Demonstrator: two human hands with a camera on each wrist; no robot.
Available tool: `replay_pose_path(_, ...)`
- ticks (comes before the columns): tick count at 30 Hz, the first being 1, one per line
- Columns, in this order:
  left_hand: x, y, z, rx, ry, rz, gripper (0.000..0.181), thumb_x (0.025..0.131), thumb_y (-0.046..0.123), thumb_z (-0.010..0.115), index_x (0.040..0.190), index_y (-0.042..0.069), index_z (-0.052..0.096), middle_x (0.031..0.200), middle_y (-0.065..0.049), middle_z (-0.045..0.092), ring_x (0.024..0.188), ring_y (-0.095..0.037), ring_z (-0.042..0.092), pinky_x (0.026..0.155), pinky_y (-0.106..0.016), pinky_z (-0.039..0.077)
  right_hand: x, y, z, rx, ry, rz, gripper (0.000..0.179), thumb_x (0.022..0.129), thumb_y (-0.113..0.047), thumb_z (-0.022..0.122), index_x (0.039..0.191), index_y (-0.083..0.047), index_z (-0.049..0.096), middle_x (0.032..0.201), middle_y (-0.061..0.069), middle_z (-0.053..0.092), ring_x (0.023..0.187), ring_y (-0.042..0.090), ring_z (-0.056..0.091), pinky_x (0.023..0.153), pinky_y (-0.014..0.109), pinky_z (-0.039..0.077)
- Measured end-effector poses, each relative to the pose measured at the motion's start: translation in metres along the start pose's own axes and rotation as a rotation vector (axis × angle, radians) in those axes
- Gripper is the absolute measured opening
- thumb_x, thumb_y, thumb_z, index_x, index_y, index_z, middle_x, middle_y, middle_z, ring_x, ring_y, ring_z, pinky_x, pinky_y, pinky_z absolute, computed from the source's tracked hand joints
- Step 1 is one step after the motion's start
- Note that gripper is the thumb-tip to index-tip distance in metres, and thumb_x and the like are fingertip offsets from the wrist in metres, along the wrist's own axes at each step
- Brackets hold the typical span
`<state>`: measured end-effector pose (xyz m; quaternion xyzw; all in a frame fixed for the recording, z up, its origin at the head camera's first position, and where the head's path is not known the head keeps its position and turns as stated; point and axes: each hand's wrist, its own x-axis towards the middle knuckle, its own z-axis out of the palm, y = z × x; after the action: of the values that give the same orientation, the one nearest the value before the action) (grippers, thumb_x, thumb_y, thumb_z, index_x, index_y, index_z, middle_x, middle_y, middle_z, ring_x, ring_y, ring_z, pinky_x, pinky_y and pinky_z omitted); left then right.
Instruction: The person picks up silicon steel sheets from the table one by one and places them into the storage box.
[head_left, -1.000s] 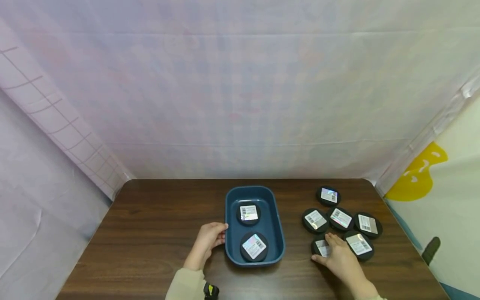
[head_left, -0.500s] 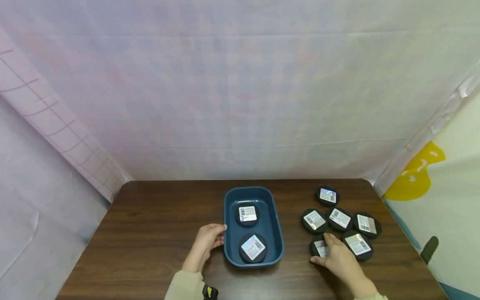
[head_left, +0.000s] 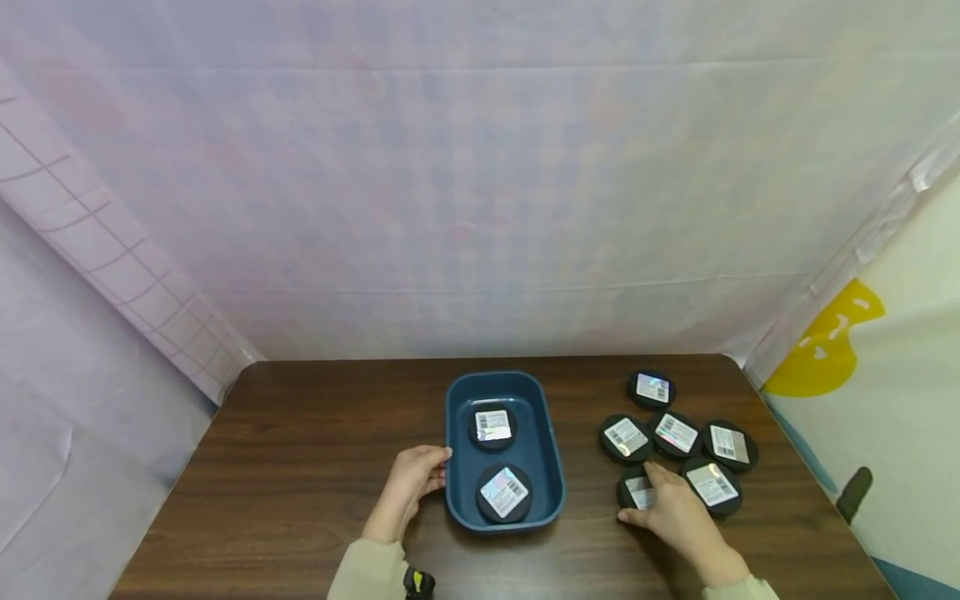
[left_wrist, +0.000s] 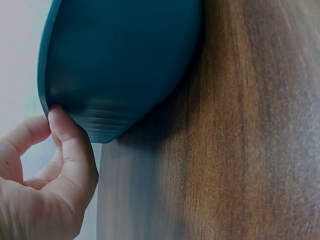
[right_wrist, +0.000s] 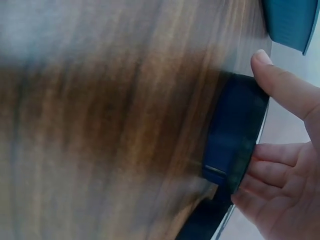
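My left hand [head_left: 411,483] pinches the left rim of a blue rectangular tray [head_left: 534,433] that stands on the table; in the left wrist view the thumb [left_wrist: 67,127] lies against the tray's outer wall. Inside the tray are two round black containers with white barcode labels, one far [head_left: 492,427] and one near [head_left: 504,493]. To the tray's right, my right hand [head_left: 681,518] spans another round black container [head_left: 636,492], thumb at its near left edge and fingers over its label. The right wrist view shows the side of that container [right_wrist: 232,127] low against the table.
Several more labelled black containers sit close about the right hand: one touching-close on its right [head_left: 712,486], others behind [head_left: 626,438], and one farthest back [head_left: 652,389]. The dark wooden table [head_left: 322,433] ends at a fabric-covered wall [head_left: 480,208].
The head view has shifted very slightly. Both hands, the tray and the containers keep their places relative to one another.
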<state>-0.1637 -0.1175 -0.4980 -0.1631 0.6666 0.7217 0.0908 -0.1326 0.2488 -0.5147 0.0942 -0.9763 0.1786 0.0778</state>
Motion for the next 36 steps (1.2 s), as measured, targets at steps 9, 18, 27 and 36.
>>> replay_pose_path(9, 0.001, 0.001, 0.0, -0.005, -0.005, 0.0, 0.026, 0.083, 0.006, 0.06, 0.098, -0.016, 0.056, 0.065, -0.005, 0.052, 0.057, -0.011, 0.051, 0.052, -0.021, 0.048, 0.004, 0.001, -0.001, -0.003, -0.05, 0.01, 0.09, 0.055, -0.039, 0.085, 0.113, 0.02, 0.05, 0.11, 0.035, 0.054, 0.099, 0.048, 0.055, 0.085, 0.054, 0.045)
replay_pose_path(18, 0.001, -0.001, 0.0, -0.018, -0.008, 0.007, 0.026, 0.083, 0.006, 0.06, 0.097, -0.016, 0.056, 0.065, -0.005, 0.052, 0.057, -0.011, 0.051, 0.052, -0.021, 0.048, 0.006, 0.0, -0.004, -0.034, -0.103, 0.016, 0.097, 0.057, -0.045, 0.083, 0.118, 0.022, 0.048, 0.112, 0.038, 0.052, 0.1, 0.051, 0.053, 0.085, 0.055, 0.045)
replay_pose_path(27, 0.001, 0.0, -0.001, -0.019, -0.02, -0.003, 0.029, 0.083, 0.007, 0.061, 0.1, -0.016, 0.056, 0.066, -0.005, 0.053, 0.058, -0.012, 0.052, 0.053, -0.021, 0.049, 0.015, -0.004, -0.008, -0.081, -0.137, -0.009, 0.095, 0.054, -0.047, 0.083, 0.109, 0.023, 0.052, 0.103, 0.036, 0.055, 0.092, 0.054, 0.053, 0.082, 0.057, 0.045)
replay_pose_path(36, 0.001, 0.0, -0.001, -0.024, -0.026, -0.012, 0.029, 0.083, 0.007, 0.061, 0.1, -0.015, 0.055, 0.067, -0.005, 0.053, 0.058, -0.011, 0.052, 0.053, -0.021, 0.049, 0.016, -0.004, -0.007, -0.083, -0.128, 0.027, 0.093, 0.053, -0.05, 0.083, 0.105, 0.022, 0.054, 0.094, 0.03, 0.055, 0.086, 0.048, 0.055, 0.077, 0.055, 0.047)
